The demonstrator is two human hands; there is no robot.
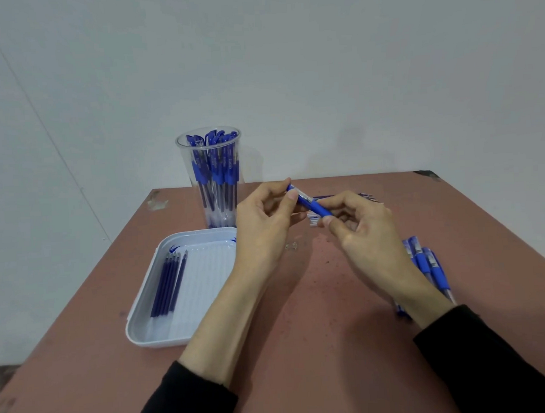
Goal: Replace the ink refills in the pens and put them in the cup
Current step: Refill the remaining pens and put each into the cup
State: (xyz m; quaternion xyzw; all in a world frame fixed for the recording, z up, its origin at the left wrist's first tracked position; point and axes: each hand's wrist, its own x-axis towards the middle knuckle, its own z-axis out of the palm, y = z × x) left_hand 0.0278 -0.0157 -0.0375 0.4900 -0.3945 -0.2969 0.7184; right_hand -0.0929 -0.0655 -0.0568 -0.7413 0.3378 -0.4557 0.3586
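Note:
A blue pen (310, 204) is held above the middle of the table between both hands. My left hand (265, 219) pinches its upper clip end with thumb and forefinger. My right hand (361, 230) grips its lower grip end. A clear plastic cup (211, 178) packed with several blue pens stands at the back left. A white tray (144, 323) to the left holds several dark blue refills (169, 284). More blue pens (429, 264) lie on the table behind my right wrist, partly hidden.
A row of refills (368, 197) lies on the brown table (304, 346) behind my hands, mostly hidden. The table's far edge meets a pale wall. The table's left edge runs diagonally beside the tray.

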